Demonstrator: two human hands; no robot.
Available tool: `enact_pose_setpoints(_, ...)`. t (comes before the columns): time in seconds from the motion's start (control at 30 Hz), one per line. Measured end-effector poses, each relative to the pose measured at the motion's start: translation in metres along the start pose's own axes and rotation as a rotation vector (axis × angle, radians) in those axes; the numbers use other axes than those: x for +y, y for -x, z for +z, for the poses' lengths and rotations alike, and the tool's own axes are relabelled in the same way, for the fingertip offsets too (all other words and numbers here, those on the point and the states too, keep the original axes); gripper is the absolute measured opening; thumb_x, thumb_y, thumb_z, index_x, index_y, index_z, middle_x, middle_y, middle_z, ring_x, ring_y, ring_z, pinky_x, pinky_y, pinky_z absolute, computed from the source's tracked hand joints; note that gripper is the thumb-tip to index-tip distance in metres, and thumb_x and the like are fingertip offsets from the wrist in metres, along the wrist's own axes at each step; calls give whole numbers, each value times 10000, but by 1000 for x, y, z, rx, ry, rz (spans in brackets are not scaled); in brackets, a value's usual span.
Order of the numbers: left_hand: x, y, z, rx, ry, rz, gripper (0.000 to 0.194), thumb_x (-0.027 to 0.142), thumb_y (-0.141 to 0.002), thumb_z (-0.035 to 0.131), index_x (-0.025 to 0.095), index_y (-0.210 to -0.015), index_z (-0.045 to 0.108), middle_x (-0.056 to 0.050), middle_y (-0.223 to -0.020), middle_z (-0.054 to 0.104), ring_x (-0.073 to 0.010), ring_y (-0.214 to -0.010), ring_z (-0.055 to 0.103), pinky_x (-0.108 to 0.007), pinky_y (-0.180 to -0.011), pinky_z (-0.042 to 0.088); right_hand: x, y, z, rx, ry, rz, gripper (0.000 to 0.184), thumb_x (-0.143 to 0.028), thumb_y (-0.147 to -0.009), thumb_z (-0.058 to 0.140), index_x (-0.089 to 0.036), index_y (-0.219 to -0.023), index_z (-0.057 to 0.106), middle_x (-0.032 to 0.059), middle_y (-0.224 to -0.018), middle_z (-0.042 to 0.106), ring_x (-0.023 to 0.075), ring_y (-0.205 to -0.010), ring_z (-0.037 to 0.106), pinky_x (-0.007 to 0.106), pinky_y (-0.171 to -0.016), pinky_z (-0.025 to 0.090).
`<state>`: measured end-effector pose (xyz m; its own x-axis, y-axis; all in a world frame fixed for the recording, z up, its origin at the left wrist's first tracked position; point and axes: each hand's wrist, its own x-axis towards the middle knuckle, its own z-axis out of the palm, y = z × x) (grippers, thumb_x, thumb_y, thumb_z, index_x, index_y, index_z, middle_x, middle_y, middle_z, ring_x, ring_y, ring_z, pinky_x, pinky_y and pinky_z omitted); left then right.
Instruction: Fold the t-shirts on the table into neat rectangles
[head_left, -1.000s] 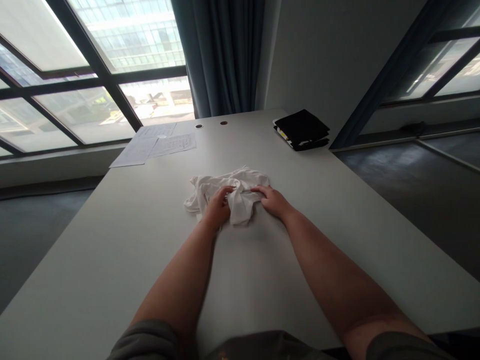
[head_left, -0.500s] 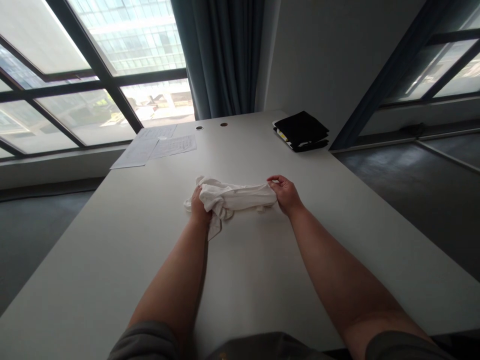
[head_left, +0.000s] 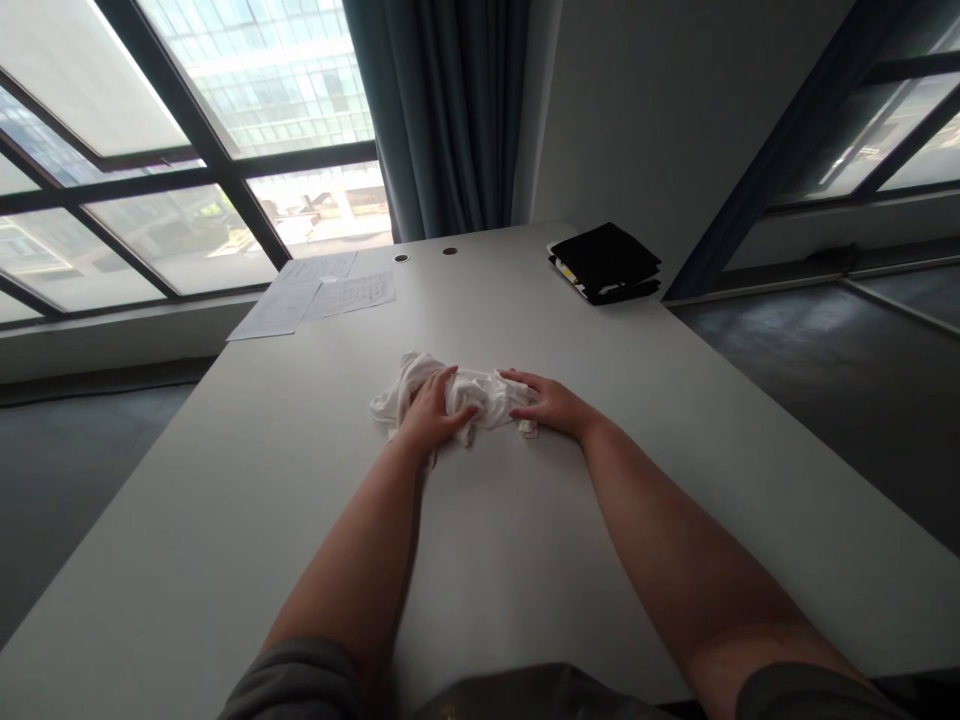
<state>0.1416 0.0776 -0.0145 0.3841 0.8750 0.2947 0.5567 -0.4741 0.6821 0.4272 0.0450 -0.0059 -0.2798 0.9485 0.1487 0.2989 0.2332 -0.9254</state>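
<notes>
A white cloth (head_left: 487, 398), crumpled into a loose bundle, lies on the white table (head_left: 495, 540) in front of me. My left hand (head_left: 433, 412) rests on the left part of the bundle, its fingers stretched out and the thumb spread to the right. At the cloth's right end is my right hand (head_left: 547, 403), fingers and thumb apart, fingertips touching the fabric. Some cloth lies beyond my left hand, with a bit hanging below its wrist. Whether the cloth is a garment I cannot tell.
Toward the back right edge lies a black folded item (head_left: 607, 262) with something white and yellow inside. Sheets of paper (head_left: 285, 300) lie at the back left. Two round holes (head_left: 425, 255) are near the far edge, before a blue curtain (head_left: 450, 120).
The cloth, stretched between both hands before, is now bunched shorter. My right hand has moved left and loosened its pinch; my left hand has shifted right onto the cloth with fingers spread.
</notes>
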Motion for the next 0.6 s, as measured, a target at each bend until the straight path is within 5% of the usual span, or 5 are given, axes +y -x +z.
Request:
enact_pose_setpoints(0.07,11,4,3,-76,-214,-21,1022,601,-707,830,219,-1556,407,-189,-1616,395,-443,-1547,226,-602,-1239,185,2,-1,6,-17,193,-31,792,-330,-724,854,-265,-1467,589,98,-1542,544,301,-1510,389,457,-1243,301)
enact_pose_setpoints(0.17,20,6,7,-39,-438,-195,1103,630,-695,822,166,-1584,363,-268,-1651,298,-525,-1551,110,-707,-1205,85,10,-6,10,32,346,-38,828,-253,-776,773,-254,-1552,485,113,-1578,496,280,-1512,391,450,-1248,306)
enact_pose_setpoints(0.33,25,5,6,-12,-570,-290,744,641,-800,705,173,-1364,569,-263,-1423,571,-493,-1400,441,-661,-1148,281,18,-12,8,140,453,-89,652,-210,-763,728,-191,-1408,635,144,-1579,482,290,-1468,449,437,-1231,338)
enact_pose_setpoints(0.5,32,5,-1,-24,-516,-270,371,445,-826,704,197,-1087,612,-201,-1128,713,-402,-1113,667,-506,-989,474,13,-11,4,152,343,-25,247,-317,-854,661,-198,-1049,755,59,-1040,772,236,-987,702,348,-958,529)
enact_pose_setpoints(0.6,33,9,-9,-59,-328,-267,358,406,-780,748,238,-1064,607,-145,-1017,745,-372,-1033,701,-445,-901,513,10,-7,-5,183,36,92,349,-509,-847,687,-189,-980,724,27,-860,755,221,-825,689,326,-797,557)
